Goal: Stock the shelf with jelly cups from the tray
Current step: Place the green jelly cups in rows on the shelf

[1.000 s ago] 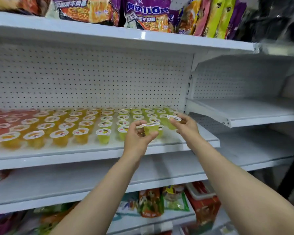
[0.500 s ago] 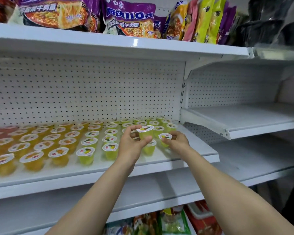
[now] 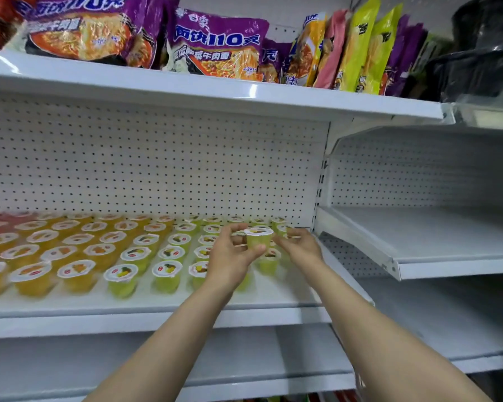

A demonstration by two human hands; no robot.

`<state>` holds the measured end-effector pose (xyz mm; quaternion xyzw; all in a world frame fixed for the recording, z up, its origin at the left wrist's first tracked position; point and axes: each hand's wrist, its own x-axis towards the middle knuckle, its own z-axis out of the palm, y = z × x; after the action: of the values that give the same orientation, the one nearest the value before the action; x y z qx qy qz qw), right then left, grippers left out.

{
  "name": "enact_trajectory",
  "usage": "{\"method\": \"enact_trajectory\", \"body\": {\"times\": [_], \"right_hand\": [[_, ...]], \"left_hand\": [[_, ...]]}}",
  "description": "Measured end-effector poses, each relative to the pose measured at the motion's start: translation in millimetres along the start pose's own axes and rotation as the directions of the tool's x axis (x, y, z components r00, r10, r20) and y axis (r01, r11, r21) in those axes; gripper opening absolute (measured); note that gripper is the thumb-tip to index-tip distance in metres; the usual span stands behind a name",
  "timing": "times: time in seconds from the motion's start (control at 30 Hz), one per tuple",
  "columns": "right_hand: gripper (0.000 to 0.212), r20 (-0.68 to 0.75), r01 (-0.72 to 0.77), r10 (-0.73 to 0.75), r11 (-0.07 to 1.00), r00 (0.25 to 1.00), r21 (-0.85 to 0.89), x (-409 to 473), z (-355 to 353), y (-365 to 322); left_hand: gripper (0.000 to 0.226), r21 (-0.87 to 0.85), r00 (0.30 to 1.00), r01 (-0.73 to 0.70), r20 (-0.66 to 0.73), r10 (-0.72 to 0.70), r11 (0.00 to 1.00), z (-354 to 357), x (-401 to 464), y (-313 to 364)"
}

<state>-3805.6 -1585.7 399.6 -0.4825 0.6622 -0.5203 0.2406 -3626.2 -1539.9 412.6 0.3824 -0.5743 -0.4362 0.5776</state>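
Observation:
My left hand (image 3: 230, 258) grips a green jelly cup (image 3: 259, 239) with a white foil lid and holds it upright above the right end of the white shelf (image 3: 157, 313). My right hand (image 3: 301, 248) hovers just right of that cup, fingers loosely curled towards it, with nothing visible in them. Another green cup (image 3: 269, 261) stands on the shelf directly below the two hands. Rows of jelly cups cover the shelf: green ones (image 3: 166, 271) in the middle and right, orange ones (image 3: 32, 275) to the left. No tray is in view.
Bags of instant noodles (image 3: 215, 44) fill the shelf above. A perforated white back panel (image 3: 157, 169) closes the rear. To the right is a bare white shelf (image 3: 424, 242); a lower bare shelf (image 3: 244, 361) runs beneath my forearms.
My right hand no longer pinches a cup, and a cup now stands on the shelf under it. The left hand still holds its cup. My view has tilted upward.

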Motion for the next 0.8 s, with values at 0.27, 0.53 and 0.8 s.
{"method": "enact_trajectory", "body": {"times": [0.27,0.53,0.8], "right_hand": [[0.044,0.515,-0.018,-0.221,0.908,0.828,0.418,-9,-35,-31],[0.033,0.190,0.194,-0.224,0.968,0.956,0.162,22,-46,-6],[0.055,0.156,0.202,-0.183,0.972,0.971,-0.121,38,-49,41]], "left_hand": [[0.062,0.097,0.999,-0.026,-0.026,0.028,0.995,33,13,-1],[0.058,0.806,0.969,-0.176,0.243,-0.045,0.565,33,27,-13],[0.046,0.941,0.942,-0.249,0.290,-0.170,0.229,44,30,-22]]}}
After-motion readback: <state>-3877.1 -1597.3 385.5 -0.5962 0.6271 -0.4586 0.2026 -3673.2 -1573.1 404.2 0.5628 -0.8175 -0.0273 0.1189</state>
